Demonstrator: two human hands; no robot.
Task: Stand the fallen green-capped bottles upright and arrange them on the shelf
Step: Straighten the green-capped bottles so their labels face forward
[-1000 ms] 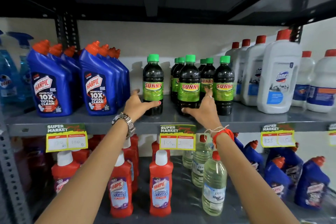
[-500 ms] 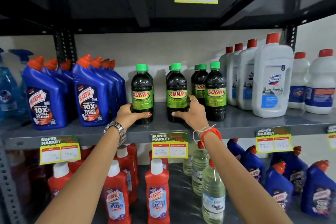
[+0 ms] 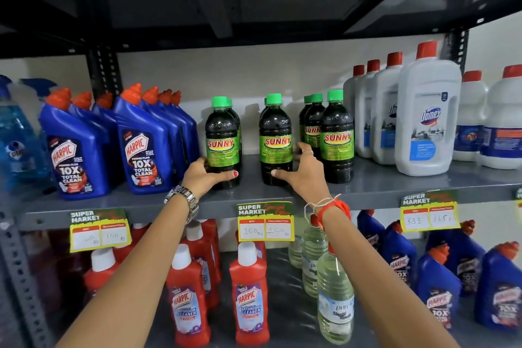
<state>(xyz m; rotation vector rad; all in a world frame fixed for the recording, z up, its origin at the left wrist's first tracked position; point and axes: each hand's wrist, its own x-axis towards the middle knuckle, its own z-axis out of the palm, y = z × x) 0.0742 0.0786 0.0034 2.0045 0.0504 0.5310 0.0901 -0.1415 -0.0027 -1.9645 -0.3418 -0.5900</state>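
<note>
Middle shelf (image 3: 381, 189), left to right: blue bottles (image 3: 141, 147); dark green-capped bottles, all upright, caps up, green-and-yellow labels facing out; white bottles (image 3: 426, 118). Left hand (image 3: 202, 176) wraps the base of the left bottle (image 3: 222, 141). Right hand (image 3: 303, 171) clasps the base of the middle bottle (image 3: 276, 140). The right bottle (image 3: 336, 137) stands just beside that hand.

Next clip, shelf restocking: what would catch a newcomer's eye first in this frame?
Two bare arms reach to the middle shelf, where the left hand and right hand each grip the base of an upright green-capped Sunny bottle: the left bottle and the middle bottle. More Sunny bottles stand to their right, flanked by blue Harpic bottles on the left and white Domex bottles on the right.
</note>
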